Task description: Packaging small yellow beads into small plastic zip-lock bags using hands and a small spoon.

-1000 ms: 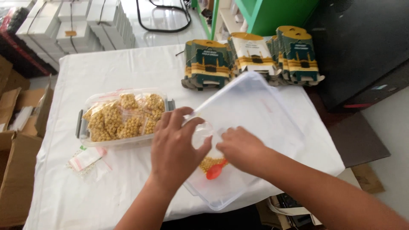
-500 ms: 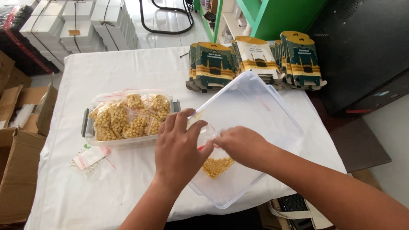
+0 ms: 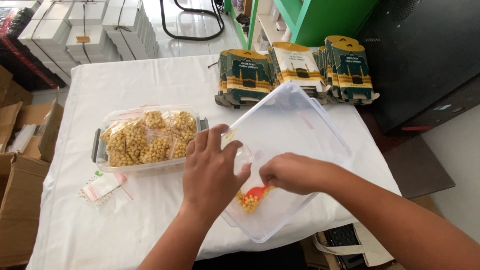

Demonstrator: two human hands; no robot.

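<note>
Chickpeas (image 3: 248, 201), a small yellow heap of them, lie in the low near corner of a clear plastic tub (image 3: 300, 125) that is tilted up on the white tablecloth (image 3: 150, 80). A red scoop (image 3: 256, 192) rests in the heap, its handle pinched in the closed fingers of the right hand (image 3: 292, 172), which reaches in over the tub's near rim. The left hand (image 3: 212, 172) is curled around a small clear bag (image 3: 242, 156) at the tub's left edge, fingers bent and thumb out to the right, holding the bag's mouth just above the scoop. To the left stands a second clear container (image 3: 145, 137) with grey latches, packed with filled bags of the same yellow peas. Spare empty bags (image 3: 102, 186) lie flat on the cloth near it. Behind the tub, stacks of green and cream folded cartons (image 3: 297, 65) line the table's far edge. Brown cardboard boxes (image 3: 20, 200) sit on the floor at left.
</note>
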